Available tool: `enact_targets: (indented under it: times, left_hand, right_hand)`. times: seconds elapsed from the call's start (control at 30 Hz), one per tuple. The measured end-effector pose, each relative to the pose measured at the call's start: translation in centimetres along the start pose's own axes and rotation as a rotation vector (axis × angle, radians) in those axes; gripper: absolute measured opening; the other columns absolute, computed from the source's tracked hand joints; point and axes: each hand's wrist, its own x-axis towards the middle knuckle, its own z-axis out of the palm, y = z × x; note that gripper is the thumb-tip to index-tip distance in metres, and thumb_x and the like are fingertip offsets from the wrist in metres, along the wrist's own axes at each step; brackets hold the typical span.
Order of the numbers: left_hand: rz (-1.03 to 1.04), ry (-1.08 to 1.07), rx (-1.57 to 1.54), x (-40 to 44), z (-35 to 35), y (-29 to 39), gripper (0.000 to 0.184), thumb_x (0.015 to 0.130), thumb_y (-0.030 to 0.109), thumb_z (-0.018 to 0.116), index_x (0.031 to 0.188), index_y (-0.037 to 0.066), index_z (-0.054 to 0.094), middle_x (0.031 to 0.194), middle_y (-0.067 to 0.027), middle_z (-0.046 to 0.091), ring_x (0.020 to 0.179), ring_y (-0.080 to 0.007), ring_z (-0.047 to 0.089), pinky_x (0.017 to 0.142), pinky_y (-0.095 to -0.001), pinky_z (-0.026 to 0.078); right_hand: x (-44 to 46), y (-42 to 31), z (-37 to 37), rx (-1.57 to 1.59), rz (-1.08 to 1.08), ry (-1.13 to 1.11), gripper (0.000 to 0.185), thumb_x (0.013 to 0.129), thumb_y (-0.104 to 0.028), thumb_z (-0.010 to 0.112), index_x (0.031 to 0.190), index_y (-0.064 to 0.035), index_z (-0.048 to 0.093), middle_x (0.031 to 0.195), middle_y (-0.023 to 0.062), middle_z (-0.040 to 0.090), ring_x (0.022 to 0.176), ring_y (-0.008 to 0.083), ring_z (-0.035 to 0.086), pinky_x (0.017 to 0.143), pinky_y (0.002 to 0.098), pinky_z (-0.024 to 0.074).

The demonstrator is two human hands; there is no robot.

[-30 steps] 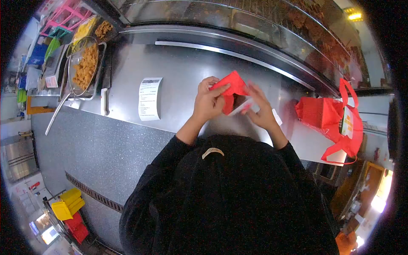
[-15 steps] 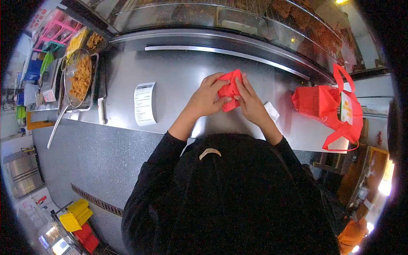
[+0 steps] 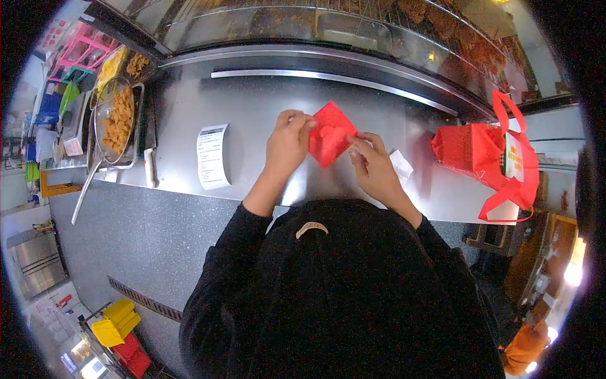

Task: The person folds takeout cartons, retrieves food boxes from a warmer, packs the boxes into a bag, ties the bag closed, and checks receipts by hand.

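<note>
- the left hand (image 3: 287, 144) pinches the upper left edge of the red packet (image 3: 328, 136), its fingers clamped there.
- the right hand (image 3: 379, 165) has its fingertips at the packet's right corner, thumb spread apart from the index finger.
- the packet is between both hands, above the steel counter (image 3: 265, 95).
- crumpled white paper (image 3: 401, 165) lies just beside the right hand; the red bag (image 3: 470, 148) sits farther right.
- a printed slip (image 3: 213, 158) lies left of the left hand.
</note>
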Motion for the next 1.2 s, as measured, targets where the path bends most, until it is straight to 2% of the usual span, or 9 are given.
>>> enact_targets:
  times: [0.13, 0.27, 0.37, 0.47, 0.67, 0.77, 0.87, 0.97, 1.2]
  left_hand:
    - [0.165, 0.099, -0.017, -2.2, 0.5, 0.0, 0.041, 0.071, 0.027, 0.065, 0.105, 0.005, 0.055, 0.114, -0.0185, 0.046, 0.103, -0.034, 0.047, 0.086, -0.0383, 0.04]
    - [0.24, 0.005, -0.168, -1.5, 0.6, -1.8, 0.046, 0.069, 0.026, 0.067, 0.108, 0.005, 0.053, 0.116, -0.0207, 0.043, 0.108, -0.0342, 0.044, 0.089, -0.0387, 0.037]
    - [0.348, 0.138, -0.146, -0.6, 0.7, -1.9, 0.045, 0.068, 0.025, 0.068, 0.104, 0.004, 0.053, 0.113, -0.0219, 0.045, 0.105, -0.0345, 0.045, 0.088, -0.0393, 0.038]
    - [0.221, 0.289, 0.088, -1.5, 0.3, -0.4, 0.04, 0.068, 0.025, 0.068, 0.098, 0.003, 0.054, 0.11, -0.0212, 0.047, 0.101, -0.0342, 0.047, 0.083, -0.0388, 0.041]
    - [0.089, 0.223, -0.046, -4.7, 0.8, 0.9, 0.038, 0.068, 0.026, 0.069, 0.095, 0.003, 0.056, 0.11, -0.0189, 0.045, 0.099, -0.0322, 0.046, 0.078, -0.0367, 0.043]
    - [-0.012, 0.202, -0.274, -3.9, 0.9, -0.3, 0.035, 0.067, 0.022, 0.07, 0.094, 0.004, 0.058, 0.108, -0.0168, 0.045, 0.101, -0.0298, 0.045, 0.081, -0.0363, 0.042]
    - [-0.075, 0.239, -0.167, -3.3, 1.1, -1.2, 0.031, 0.065, 0.018, 0.072, 0.091, 0.006, 0.061, 0.107, -0.0163, 0.046, 0.105, -0.0286, 0.042, 0.085, -0.0364, 0.04]
    - [-0.165, 0.231, -0.263, -2.5, 1.5, -1.0, 0.026, 0.063, 0.016, 0.073, 0.087, 0.008, 0.064, 0.109, -0.0176, 0.044, 0.108, -0.0291, 0.039, 0.087, -0.0367, 0.038]
    - [-0.293, 0.183, -0.458, -1.9, 2.3, -1.0, 0.022, 0.062, 0.011, 0.073, 0.083, 0.01, 0.067, 0.113, -0.0175, 0.043, 0.11, -0.0265, 0.039, 0.087, -0.0338, 0.038]
  right_hand:
    - [1.4, 1.5, -0.7, -0.235, -0.241, -0.107, 0.024, 0.074, -0.004, 0.053, 0.098, -0.0039, 0.056, 0.1, 0.0147, 0.048, 0.088, 0.0284, 0.052, 0.077, 0.0357, 0.043]
    - [6.2, 2.5, -1.2, -0.037, -0.429, 0.203, 0.037, 0.068, 0.003, 0.052, 0.104, -0.0068, 0.053, 0.106, 0.015, 0.051, 0.101, 0.0307, 0.048, 0.089, 0.0387, 0.0365]
    - [8.8, 3.1, -1.2, 0.002, -0.57, -0.104, 0.045, 0.067, 0.005, 0.051, 0.11, -0.0083, 0.05, 0.115, 0.0137, 0.05, 0.107, 0.0307, 0.045, 0.092, 0.039, 0.0347]
    - [10.2, 4.3, -1.2, -0.077, -0.597, -0.35, 0.049, 0.067, 0.004, 0.053, 0.113, -0.0102, 0.05, 0.12, 0.0106, 0.048, 0.107, 0.0311, 0.046, 0.091, 0.0388, 0.0355]
    - [6.8, 2.4, -1.6, -0.493, -0.515, -0.246, 0.039, 0.073, -0.008, 0.057, 0.112, -0.0112, 0.052, 0.11, 0.0103, 0.053, 0.096, 0.0299, 0.052, 0.085, 0.0356, 0.0409]
    - [5.2, 1.1, -0.6, -0.477, -0.424, -0.159, 0.035, 0.077, -0.011, 0.054, 0.112, -0.0119, 0.051, 0.103, 0.0124, 0.055, 0.095, 0.0295, 0.053, 0.082, 0.035, 0.043]
    - [5.0, 2.0, 1.4, -0.251, -0.424, -0.047, 0.034, 0.08, -0.009, 0.052, 0.114, -0.0101, 0.049, 0.107, 0.0151, 0.053, 0.1, 0.0307, 0.052, 0.084, 0.0349, 0.0431]
    - [5.8, 3.9, 2.7, -0.218, -0.555, 0.037, 0.035, 0.081, -0.006, 0.05, 0.115, -0.0064, 0.045, 0.114, 0.0174, 0.05, 0.106, 0.0313, 0.048, 0.088, 0.0355, 0.0413]
    - [5.3, 4.8, 4.0, -0.077, -0.554, 0.08, 0.041, 0.074, 0.003, 0.051, 0.114, -0.0012, 0.045, 0.118, 0.0201, 0.046, 0.11, 0.0325, 0.045, 0.094, 0.038, 0.0365]
